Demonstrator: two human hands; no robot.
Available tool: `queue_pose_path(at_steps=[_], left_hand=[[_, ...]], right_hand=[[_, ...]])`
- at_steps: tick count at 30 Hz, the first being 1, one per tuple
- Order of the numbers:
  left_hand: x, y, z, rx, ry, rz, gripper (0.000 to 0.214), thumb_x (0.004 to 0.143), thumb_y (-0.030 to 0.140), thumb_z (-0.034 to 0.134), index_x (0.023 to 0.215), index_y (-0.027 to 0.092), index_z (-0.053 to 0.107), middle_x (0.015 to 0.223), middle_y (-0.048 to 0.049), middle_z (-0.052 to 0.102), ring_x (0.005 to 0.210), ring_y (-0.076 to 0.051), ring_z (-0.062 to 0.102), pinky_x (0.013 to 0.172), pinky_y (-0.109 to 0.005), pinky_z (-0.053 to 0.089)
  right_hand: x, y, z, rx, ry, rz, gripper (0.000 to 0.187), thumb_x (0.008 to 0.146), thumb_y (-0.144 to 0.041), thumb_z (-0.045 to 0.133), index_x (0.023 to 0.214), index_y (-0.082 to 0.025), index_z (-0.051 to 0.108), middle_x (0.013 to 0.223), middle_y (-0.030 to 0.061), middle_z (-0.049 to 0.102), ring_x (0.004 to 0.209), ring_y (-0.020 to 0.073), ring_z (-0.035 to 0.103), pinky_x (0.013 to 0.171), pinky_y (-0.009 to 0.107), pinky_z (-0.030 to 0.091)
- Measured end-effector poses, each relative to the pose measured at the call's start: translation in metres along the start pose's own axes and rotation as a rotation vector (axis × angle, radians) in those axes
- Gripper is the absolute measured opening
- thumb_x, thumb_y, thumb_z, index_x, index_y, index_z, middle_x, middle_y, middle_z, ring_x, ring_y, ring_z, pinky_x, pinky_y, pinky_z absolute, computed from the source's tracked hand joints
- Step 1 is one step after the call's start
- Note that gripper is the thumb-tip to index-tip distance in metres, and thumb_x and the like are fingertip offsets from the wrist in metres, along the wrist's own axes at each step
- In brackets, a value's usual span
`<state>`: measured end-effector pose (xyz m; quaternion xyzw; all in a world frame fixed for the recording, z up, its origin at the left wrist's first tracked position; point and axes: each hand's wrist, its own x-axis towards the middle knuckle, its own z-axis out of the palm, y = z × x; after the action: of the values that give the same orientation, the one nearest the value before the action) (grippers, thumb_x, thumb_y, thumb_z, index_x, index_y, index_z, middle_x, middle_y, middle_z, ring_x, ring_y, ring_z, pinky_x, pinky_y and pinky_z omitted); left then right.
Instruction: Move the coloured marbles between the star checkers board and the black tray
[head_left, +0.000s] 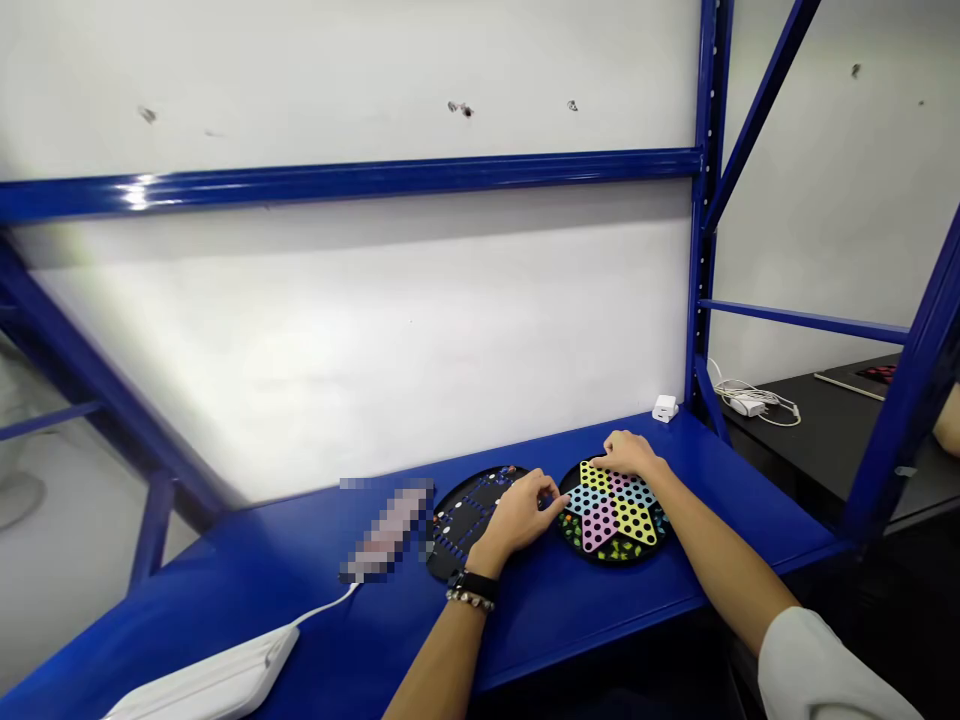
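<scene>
Two round black game boards lie side by side on a blue metal shelf (570, 620). The right one is a Chinese checkers board (613, 535) with a pastel star of holes. My right hand (626, 455) rests on its far edge, fingers together, holding nothing I can see. The left board (469, 515) has blue markings and small pieces. My left hand (519, 517) hovers between the boards, its curled fingertips close to the star's left point. Whether those fingers pinch a small piece is hidden. A black watch and a beaded bracelet circle my left wrist.
A pixelated blurred patch (386, 530) covers part of the shelf. A white corded device (217, 680) lies at the near left, and a white plug (664, 408) sits at the back. Blue uprights stand right, before a black table (817, 430) with a white cable (754, 402) and another person's arm (949, 425).
</scene>
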<state>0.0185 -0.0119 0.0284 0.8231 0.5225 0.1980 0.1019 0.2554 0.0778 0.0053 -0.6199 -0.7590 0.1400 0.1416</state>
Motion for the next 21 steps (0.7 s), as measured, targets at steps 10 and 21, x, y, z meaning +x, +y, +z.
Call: queue_pose_path(at_steps=[10,21], left_hand=[[0.001,-0.002,0.01,0.231,0.019,-0.107,0.022,0.092,0.036,0.047,0.097,0.023,0.065,0.103,-0.0039,0.063,0.09,-0.017,0.062,0.075,-0.027,0.043],[-0.001,0.012,0.024,0.433,-0.025,-0.178,0.035,0.096,0.045,0.037,0.106,0.018,0.057,0.105,-0.0089,0.062,0.086,-0.022,0.066,0.071,-0.031,0.046]], right_hand=[[-0.001,0.005,-0.005,-0.004,-0.041,0.098,0.035,0.078,-0.05,0.062,0.064,-0.019,0.065,0.067,0.0064,0.065,0.064,0.0185,0.063,0.056,0.025,0.038],[-0.004,0.001,-0.01,-0.028,-0.105,0.096,0.034,0.08,-0.047,0.058,0.065,-0.018,0.064,0.069,0.0063,0.067,0.067,0.0191,0.065,0.057,0.025,0.04]])
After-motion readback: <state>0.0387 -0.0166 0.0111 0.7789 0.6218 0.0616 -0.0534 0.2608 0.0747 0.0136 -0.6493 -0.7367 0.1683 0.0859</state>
